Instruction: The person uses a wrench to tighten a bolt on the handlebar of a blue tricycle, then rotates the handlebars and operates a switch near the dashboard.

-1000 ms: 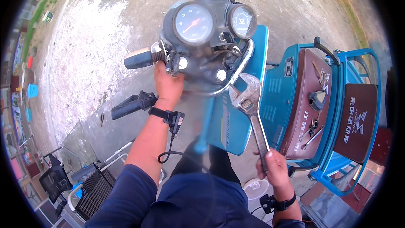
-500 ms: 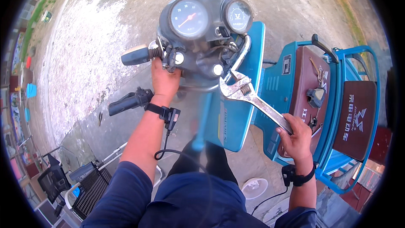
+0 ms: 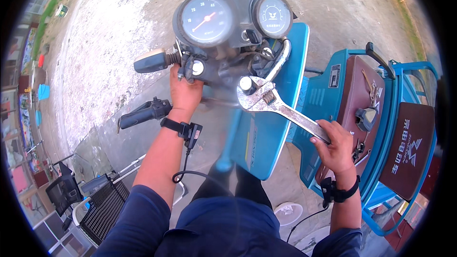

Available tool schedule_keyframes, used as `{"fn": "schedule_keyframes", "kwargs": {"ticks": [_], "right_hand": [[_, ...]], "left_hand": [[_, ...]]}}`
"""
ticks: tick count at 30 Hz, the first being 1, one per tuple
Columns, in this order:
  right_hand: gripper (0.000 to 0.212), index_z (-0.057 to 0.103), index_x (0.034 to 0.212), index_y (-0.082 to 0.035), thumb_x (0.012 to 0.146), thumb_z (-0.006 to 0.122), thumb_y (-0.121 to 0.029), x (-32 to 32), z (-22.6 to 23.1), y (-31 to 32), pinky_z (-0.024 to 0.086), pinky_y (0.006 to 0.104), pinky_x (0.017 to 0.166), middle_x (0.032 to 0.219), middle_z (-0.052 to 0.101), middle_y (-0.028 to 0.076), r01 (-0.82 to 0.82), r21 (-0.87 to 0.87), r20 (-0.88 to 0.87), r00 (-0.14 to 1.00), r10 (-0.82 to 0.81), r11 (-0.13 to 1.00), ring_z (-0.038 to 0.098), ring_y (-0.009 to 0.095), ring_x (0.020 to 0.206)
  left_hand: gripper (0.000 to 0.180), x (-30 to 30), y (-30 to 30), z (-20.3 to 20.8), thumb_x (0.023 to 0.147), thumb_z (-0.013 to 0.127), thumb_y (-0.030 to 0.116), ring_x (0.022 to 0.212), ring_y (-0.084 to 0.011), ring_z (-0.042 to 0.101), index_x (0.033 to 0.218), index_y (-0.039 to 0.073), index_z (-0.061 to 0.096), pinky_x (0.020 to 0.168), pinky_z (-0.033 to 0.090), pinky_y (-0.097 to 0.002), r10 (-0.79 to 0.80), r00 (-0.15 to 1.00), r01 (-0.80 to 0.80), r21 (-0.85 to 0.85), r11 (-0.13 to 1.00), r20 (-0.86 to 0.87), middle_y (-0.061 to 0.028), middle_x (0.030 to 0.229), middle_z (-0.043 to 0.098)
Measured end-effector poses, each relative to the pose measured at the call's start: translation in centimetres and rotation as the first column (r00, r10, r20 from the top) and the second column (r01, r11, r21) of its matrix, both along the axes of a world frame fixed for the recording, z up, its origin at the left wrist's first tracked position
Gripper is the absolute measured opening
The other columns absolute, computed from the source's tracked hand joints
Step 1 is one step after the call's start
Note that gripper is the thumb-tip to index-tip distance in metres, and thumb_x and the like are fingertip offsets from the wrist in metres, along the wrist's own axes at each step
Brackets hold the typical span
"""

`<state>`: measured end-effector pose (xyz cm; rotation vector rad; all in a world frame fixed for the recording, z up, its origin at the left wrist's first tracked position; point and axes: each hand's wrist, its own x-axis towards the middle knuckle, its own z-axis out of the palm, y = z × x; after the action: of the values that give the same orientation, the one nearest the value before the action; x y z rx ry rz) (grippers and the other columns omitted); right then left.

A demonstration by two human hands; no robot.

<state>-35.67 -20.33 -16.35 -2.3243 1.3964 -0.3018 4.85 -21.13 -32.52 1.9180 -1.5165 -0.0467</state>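
My right hand point(image 3: 335, 146) is closed round the handle end of a large, worn adjustable wrench point(image 3: 297, 117). The wrench's jaws sit around a round silver fork cap bolt point(image 3: 246, 84) below the gauges of a tricycle's handlebar. A matching cap bolt point(image 3: 197, 68) shows on the left side. Beneath that one, my left hand point(image 3: 185, 93) is closed under the handlebar mount, its fingertips hidden behind the metal. Close to it are the left handlebar grip point(image 3: 150, 61) and a black switch grip point(image 3: 145, 113) hanging loose.
A blue tricycle body with a brown seat point(image 3: 354, 81) stands at right; pliers point(image 3: 369, 85), a dark block-shaped part point(image 3: 365, 119) and small pieces lie on it. A blue front panel point(image 3: 273, 138) faces my legs. A white bucket point(image 3: 288, 213) and a black mesh chair point(image 3: 102, 212) stand nearby.
The wrench has moved up and left, so its jaws, earlier below the right cap bolt, now surround it. My left hand stays under the mount. The view has shifted slightly.
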Motion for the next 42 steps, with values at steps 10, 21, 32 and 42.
{"fn": "schedule_keyframes", "kwargs": {"ticks": [10, 21, 32, 42], "right_hand": [[0.035, 0.067, 0.110, -0.009, 0.082, 0.079, -0.027, 1.1, -2.5, 1.0, 0.049, 0.0411, 0.060, 0.076, 0.060, 0.010, 0.020, 0.060, 0.029, 0.999, -0.022, 0.998, 0.062, 0.031, 0.067], [0.036, 0.067, 0.105, -0.006, 0.085, 0.077, -0.034, 1.3, -3.8, 1.2, 0.050, 0.0410, 0.062, 0.082, 0.064, 0.013, 0.070, -0.015, -0.012, 0.997, -0.070, 0.997, 0.065, 0.034, 0.072], [0.039, 0.068, 0.108, -0.006, 0.090, 0.071, -0.040, 1.7, -4.3, 2.2, 0.052, 0.0410, 0.067, 0.088, 0.068, 0.014, 0.160, 0.005, -0.009, 0.987, -0.160, 0.987, 0.067, 0.036, 0.079], [0.038, 0.069, 0.102, -0.005, 0.088, 0.073, -0.040, 3.2, -4.5, 4.2, 0.052, 0.0388, 0.067, 0.088, 0.069, 0.014, 0.282, 0.034, 0.005, 0.959, -0.282, 0.959, 0.068, 0.034, 0.077]], "left_hand": [[0.028, 0.5, 0.3, 0.0, 0.081, 0.067, 0.008, 0.104, -0.0399, 0.057, 0.110, 0.006, 0.068, 0.092, 0.049, -0.0468, 0.008, 0.999, -0.005, 0.106, 0.994, -0.031, -0.0202, 0.107, 0.062], [0.033, -0.1, -0.2, -0.2, 0.080, 0.069, 0.011, 0.113, -0.0422, 0.054, 0.113, 0.006, 0.067, 0.099, 0.046, -0.0495, 0.038, 0.987, -0.022, 0.105, 0.994, -0.153, -0.0207, 0.116, 0.059], [0.051, 0.5, -0.6, -1.8, 0.076, 0.075, 0.016, 0.108, -0.0465, 0.053, 0.115, -0.005, 0.050, 0.094, 0.044, -0.0522, 0.029, 0.987, -0.023, 0.037, 0.999, -0.159, -0.0256, 0.111, 0.056], [0.053, -0.2, -0.5, -0.2, 0.075, 0.079, 0.019, 0.106, -0.0449, 0.055, 0.114, -0.006, 0.052, 0.093, 0.045, -0.0511, 0.067, 0.964, -0.063, 0.022, 0.998, -0.257, -0.0248, 0.110, 0.058]]}}
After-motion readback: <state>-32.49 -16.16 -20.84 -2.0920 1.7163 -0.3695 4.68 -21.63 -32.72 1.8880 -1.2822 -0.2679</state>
